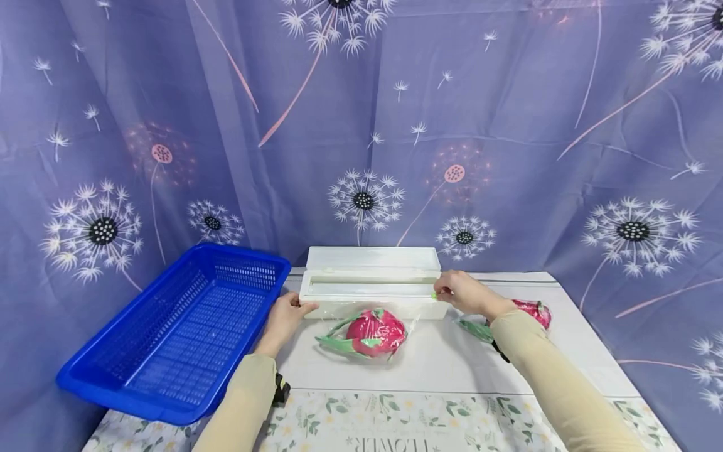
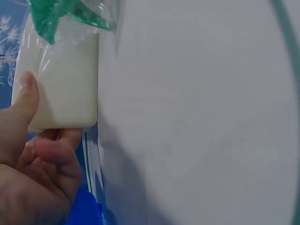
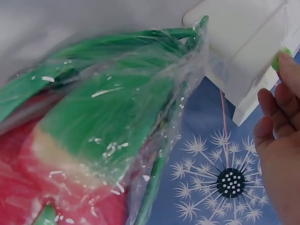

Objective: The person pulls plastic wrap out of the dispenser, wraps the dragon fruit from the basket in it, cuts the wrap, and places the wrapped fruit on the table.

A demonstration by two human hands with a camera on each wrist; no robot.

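Note:
A white cling film dispenser [image 1: 373,276] stands at the back of the table with its lid [image 1: 373,258] raised. My left hand [image 1: 285,320] grips its left end, the thumb [image 2: 28,91] on the front face and the fingers curled at the end. At the right end, my right hand [image 1: 467,293] pinches a small green slider [image 3: 275,61]. Just in front of the dispenser lies a dragon fruit [image 1: 377,333] under clear film, which reaches up to the dispenser's front. A second film-wrapped dragon fruit [image 1: 535,312] lies beyond my right forearm, partly hidden by it.
A blue perforated plastic basket [image 1: 169,411] stands at the left, close beside my left forearm. The white table [image 1: 429,370] has a flower-print cover along its near side. A purple dandelion-print curtain [image 1: 407,125] hangs behind and at both sides.

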